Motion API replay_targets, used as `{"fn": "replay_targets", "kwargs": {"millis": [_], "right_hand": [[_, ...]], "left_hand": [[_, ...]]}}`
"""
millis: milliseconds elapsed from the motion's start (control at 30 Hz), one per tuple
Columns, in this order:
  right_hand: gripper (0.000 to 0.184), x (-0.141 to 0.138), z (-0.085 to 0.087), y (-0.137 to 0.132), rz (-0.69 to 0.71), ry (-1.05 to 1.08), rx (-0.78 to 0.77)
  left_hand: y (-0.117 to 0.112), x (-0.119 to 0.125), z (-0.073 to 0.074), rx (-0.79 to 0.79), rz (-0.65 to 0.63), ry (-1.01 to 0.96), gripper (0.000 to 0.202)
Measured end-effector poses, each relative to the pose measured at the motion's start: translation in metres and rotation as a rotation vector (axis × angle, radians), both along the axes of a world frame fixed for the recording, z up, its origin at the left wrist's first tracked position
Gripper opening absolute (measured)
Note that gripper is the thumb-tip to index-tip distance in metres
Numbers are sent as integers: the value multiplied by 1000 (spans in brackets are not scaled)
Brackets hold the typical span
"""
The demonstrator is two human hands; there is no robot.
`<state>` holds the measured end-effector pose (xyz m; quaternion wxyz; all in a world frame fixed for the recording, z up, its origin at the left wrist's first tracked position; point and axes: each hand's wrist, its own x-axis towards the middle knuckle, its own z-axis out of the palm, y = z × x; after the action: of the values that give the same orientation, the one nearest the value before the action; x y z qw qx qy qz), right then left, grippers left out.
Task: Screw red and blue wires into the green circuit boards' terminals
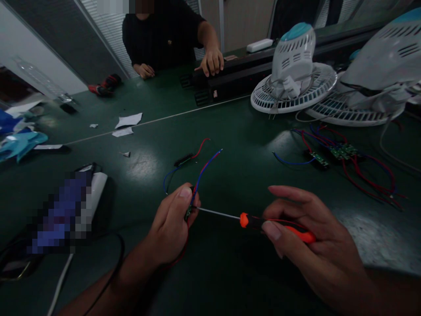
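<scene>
My left hand [174, 224] pinches a small green circuit board [188, 212] between thumb and fingers, hiding most of it. Blue and red wires [204, 169] rise from the board, and a red wire hangs below it. My right hand [312, 241] is closed around the orange and black handle of a screwdriver [245, 220]. The thin metal shaft points left, its tip at the board's edge; whether they touch I cannot tell. Just beyond my left hand lies another small board [184, 159] with a red and a blue wire.
Several wired boards [344, 151] lie at the right, before two white fan heads [292, 87]. Across the green table [158, 131], a person [164, 39] rests a hand on long black parts [237, 81]. Paper scraps [129, 120], a bottle [42, 81] and a blurred-out device [62, 210] are at left.
</scene>
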<state>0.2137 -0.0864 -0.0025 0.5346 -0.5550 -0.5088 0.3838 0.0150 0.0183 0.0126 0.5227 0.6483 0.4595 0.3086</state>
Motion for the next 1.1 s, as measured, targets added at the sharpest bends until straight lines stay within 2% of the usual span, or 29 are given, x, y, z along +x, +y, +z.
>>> {"fn": "replay_targets", "kwargs": {"millis": [100, 233, 367, 467, 567, 1100], "right_hand": [[25, 0, 1, -2, 6, 141, 25], [27, -1, 2, 0, -3, 216, -98], [31, -1, 1, 2, -28, 78, -166], [24, -2, 2, 3, -10, -52, -105], [25, -2, 3, 2, 19, -131, -31], [34, -1, 4, 1, 14, -138, 1]], "left_hand": [[-1, 1, 0, 1, -7, -6, 37], [0, 1, -1, 8, -6, 16, 38], [1, -2, -4, 17, -10, 1, 39], [1, -3, -5, 12, -17, -6, 39], [1, -2, -3, -1, 10, -19, 38], [1, 0, 0, -14, 12, 4, 38]]}}
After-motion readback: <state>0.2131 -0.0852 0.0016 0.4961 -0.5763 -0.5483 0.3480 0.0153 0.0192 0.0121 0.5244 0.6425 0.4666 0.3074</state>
